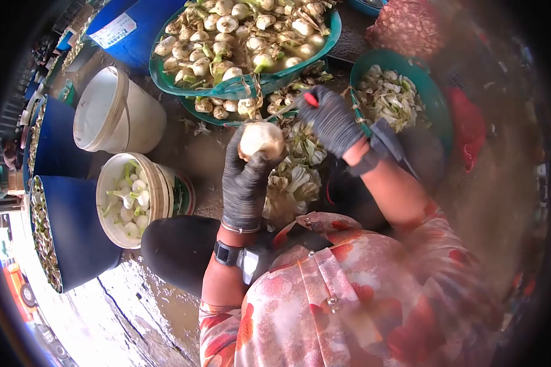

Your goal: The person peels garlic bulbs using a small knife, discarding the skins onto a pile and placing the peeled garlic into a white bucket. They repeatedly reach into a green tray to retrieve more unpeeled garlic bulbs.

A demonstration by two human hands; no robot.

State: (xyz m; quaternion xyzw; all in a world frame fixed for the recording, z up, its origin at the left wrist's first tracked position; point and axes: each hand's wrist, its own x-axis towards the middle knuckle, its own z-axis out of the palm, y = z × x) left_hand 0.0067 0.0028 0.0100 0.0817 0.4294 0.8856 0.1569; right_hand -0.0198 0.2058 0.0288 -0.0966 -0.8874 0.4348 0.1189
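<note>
A pale garlic bulb (pixel 262 140) sits in my gloved left hand (pixel 245 183), with the fingers and thumb wrapped round it. My right hand (pixel 332 119), also in a dark striped glove, is closed on a small knife (pixel 311 100) with a red handle. The thin blade points left, just above and to the right of the bulb. Beneath my hands lies a heap of garlic peels (pixel 294 183). In front of them, a green basin (pixel 251 87) is piled with unpeeled garlic bulbs (pixel 226 37), and more bulbs show in another basin under it.
To the left stands a white bucket (pixel 147 116), with another bucket (pixel 159 202) holding peeled white bulbs nearer me. Blue barrels (pixel 73 232) line the far left. At right are a green tub (pixel 431 92) with peels and a red mesh sack (pixel 407 27). Wet ground shows at lower left.
</note>
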